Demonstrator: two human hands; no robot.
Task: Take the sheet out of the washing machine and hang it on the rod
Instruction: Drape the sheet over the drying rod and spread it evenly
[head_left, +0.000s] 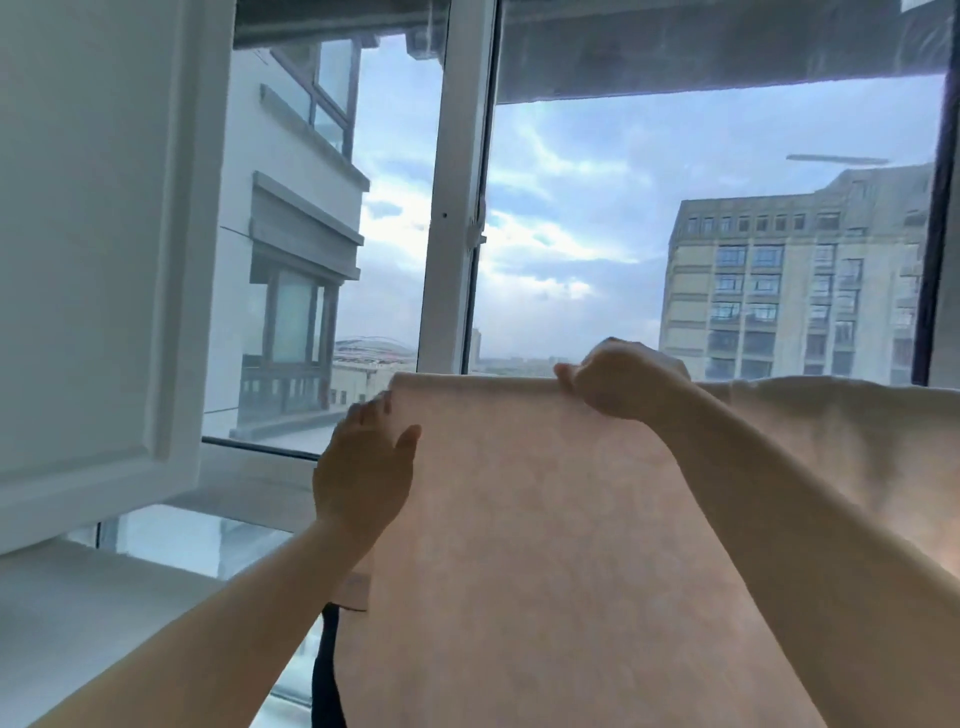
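Pale pink cloth sheet (545, 519), matt and soft, faintly mottled, thin enough to let light through. Smooth white painted window frame (452, 208) with a slight sheen. Clear glossy glass pane (675, 208), lightly smeared.

Daylight from window (675, 234) ahead; backlit sheet (545, 545) glows, forearms shadowed; soft overall blur, reflections on glass, wide-angle bowing at edges.

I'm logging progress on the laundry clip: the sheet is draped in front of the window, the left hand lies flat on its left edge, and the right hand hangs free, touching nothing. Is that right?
Not quite. The head view shows the right hand gripping the top fold of the sheet, not hanging free. The rest stands: the sheet hangs before the window and the left hand lies flat on its left edge.
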